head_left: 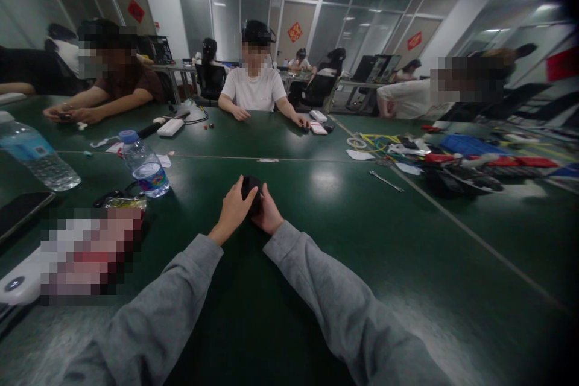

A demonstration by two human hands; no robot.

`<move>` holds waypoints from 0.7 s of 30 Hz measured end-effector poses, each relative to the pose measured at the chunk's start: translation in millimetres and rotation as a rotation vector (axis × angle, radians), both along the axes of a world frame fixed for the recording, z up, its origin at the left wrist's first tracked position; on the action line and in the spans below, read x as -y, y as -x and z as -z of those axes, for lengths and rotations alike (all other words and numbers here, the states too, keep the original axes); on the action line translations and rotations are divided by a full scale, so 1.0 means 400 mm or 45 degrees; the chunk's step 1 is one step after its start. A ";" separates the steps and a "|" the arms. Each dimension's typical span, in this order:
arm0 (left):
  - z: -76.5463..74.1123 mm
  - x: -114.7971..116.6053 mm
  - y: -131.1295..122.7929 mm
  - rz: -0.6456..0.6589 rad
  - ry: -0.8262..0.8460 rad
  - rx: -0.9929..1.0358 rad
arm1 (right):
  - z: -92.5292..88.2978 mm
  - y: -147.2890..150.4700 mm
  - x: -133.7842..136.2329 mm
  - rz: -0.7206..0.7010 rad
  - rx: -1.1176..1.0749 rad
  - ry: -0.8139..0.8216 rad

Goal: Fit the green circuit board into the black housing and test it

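Between my two hands is a rounded black object (252, 189), whose exact kind I cannot make out. My left hand (234, 208) grips it from the left, with the thumb across its near side and the fingers over its far edge. On the other side my right hand (268, 212) closes around its right and lower part, the thumb pointing up. The object is held over the green table (289, 289), just in front of me. Its underside is hidden by my fingers.
To the left stand a half-full water bottle (145, 166) and a larger bottle (38, 154). A dark phone (22, 211) lies at the left edge. A wrench (386, 181) lies right of my hands, near cables and a blue item (470, 146). A person (256, 87) sits opposite.
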State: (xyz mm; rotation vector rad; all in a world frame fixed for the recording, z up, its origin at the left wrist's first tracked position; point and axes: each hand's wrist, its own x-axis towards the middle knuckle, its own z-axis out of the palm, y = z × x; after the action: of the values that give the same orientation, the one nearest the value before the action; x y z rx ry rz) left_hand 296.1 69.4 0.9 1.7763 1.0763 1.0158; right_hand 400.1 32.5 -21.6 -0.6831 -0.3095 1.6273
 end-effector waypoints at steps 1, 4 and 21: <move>0.004 -0.002 0.000 0.003 0.007 0.002 | -0.001 0.000 0.000 -0.012 -0.001 -0.011; 0.022 -0.017 0.001 0.018 0.042 0.026 | -0.008 0.000 0.003 -0.042 0.008 -0.049; 0.108 -0.047 -0.016 0.062 0.487 0.825 | -0.003 0.001 -0.005 0.047 -0.006 -0.055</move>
State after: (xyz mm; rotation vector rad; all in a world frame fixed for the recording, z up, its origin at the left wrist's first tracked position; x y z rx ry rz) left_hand 302.5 88.3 -42.3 1.0484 0.7426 1.1521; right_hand 399.7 34.5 -20.5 -0.6491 -0.3259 1.5826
